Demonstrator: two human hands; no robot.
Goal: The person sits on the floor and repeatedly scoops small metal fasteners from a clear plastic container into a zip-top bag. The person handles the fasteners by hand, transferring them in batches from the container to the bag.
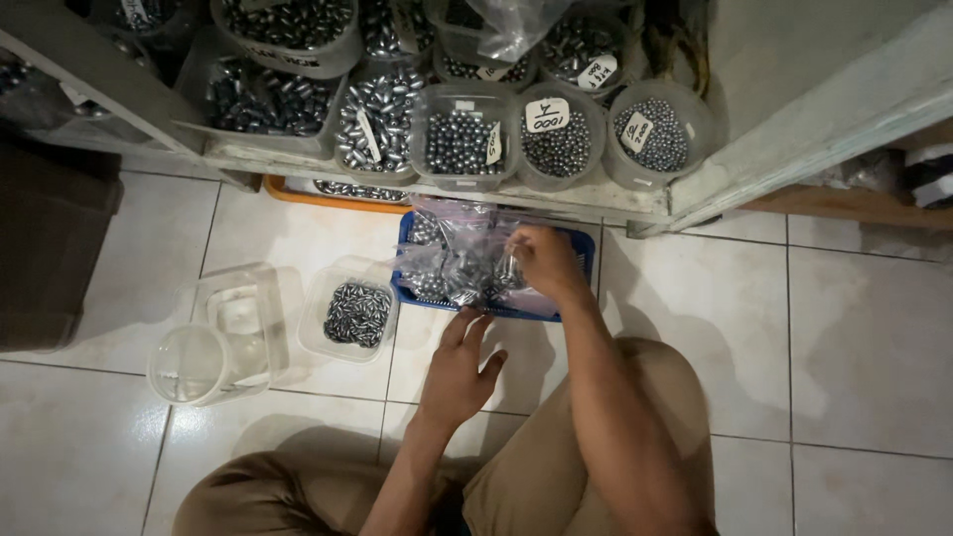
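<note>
Bags (452, 260) of grey metal weights sat piled in blue tray (586, 238) on the floor, below the shelf. Right hand (541, 260) had fingers pinched on one bag's top; left hand (459, 369) hovered at the tray's near edge, fingers apart, holding nothing. Risk: thin plastic could tear or slip under the load, scattering weights over the tiles beside the open tub (352, 316).

The person wore khaki-brown trousers, their cloth smooth and plain over both knees, while the forearms were bare with no sleeves, and neither hand carried gloves, rings or a watch.
</note>
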